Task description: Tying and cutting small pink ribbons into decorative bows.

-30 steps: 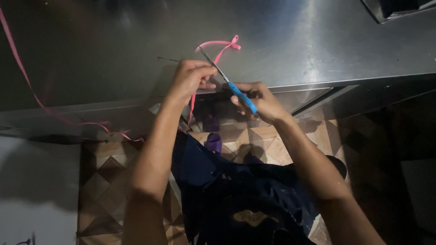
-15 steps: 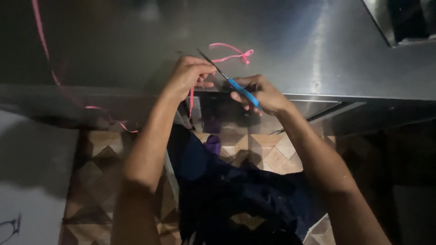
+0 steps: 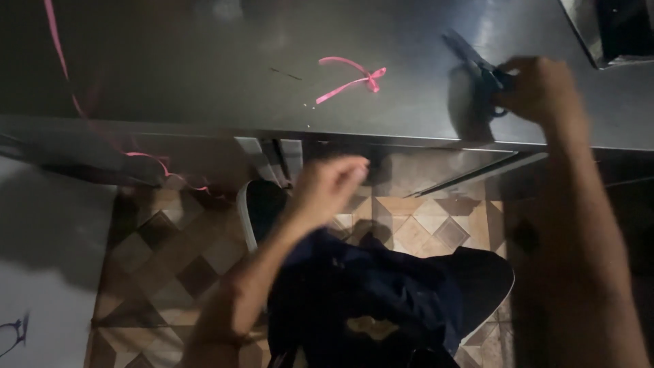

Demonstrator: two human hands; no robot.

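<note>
A short looped piece of pink ribbon [image 3: 352, 75] lies loose on the steel counter [image 3: 204, 75]. My right hand [image 3: 541, 88] is off to the right above the counter, closed around blue-handled scissors [image 3: 477, 61] whose blades point up and left. My left hand [image 3: 330, 184] has dropped below the counter's front edge, blurred, fingers loosely curled with nothing in them. Neither hand touches the cut ribbon piece.
A long pink ribbon [image 3: 65, 68] trails down the counter's left side and over its edge. Below is a patterned tile floor [image 3: 170, 259], my dark clothing [image 3: 368, 293] and a white-rimmed shoe [image 3: 255, 204]. A dark recess [image 3: 620, 27] sits at the counter's top right.
Both hands left the ribbon. The right hand carried the scissors to the right; the left dropped below the counter edge. The short ribbon piece now lies free on the counter.
</note>
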